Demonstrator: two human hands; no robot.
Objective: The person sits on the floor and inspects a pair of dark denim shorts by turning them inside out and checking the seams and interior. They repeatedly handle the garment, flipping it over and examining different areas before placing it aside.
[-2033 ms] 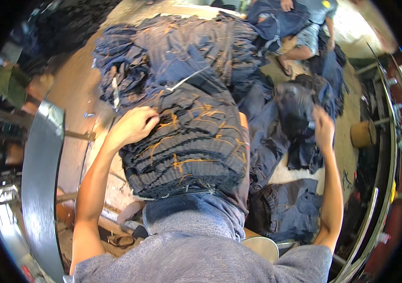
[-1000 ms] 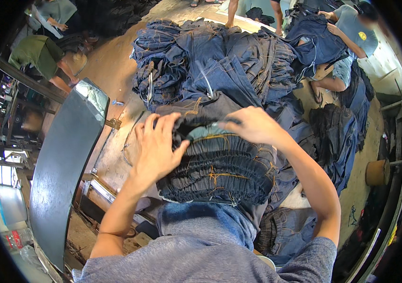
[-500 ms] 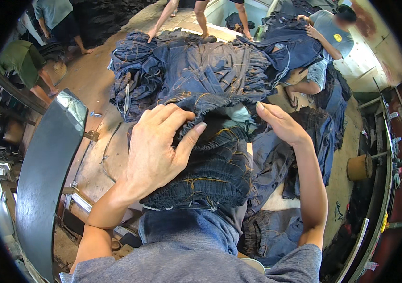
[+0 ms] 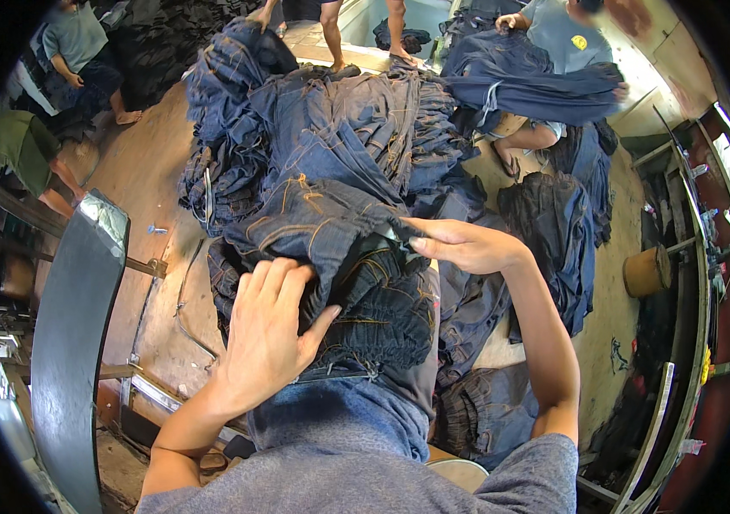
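A pair of dark denim pants (image 4: pixel 318 224) with orange stitching is spread between my hands above my lap. The left hand (image 4: pixel 269 330) is closed on its near left edge, thumb apart from the curled fingers; part of the grip is hidden by cloth. With thumb and fingertips my right hand (image 4: pixel 472 247) pinches the garment's right edge, where a bit of pale cloth shows. Beneath lies a stack of folded dark denim pants (image 4: pixel 378 330) with gathered elastic waistbands and loose orange threads, resting on my lap.
A large denim pile (image 4: pixel 339 128) lies ahead. More denim (image 4: pixel 549 223) is heaped at the right, near a tan cylinder (image 4: pixel 646 271). A long dark board (image 4: pixel 78 334) stands at my left. Co-workers are around the pile; one at the far right holds a denim garment (image 4: pixel 545 90).
The waistband opening stretched between my hands has narrowed, and the stitched panel now shows. A co-worker's garment has swung right, and denim at the pile's far left is lifted higher.
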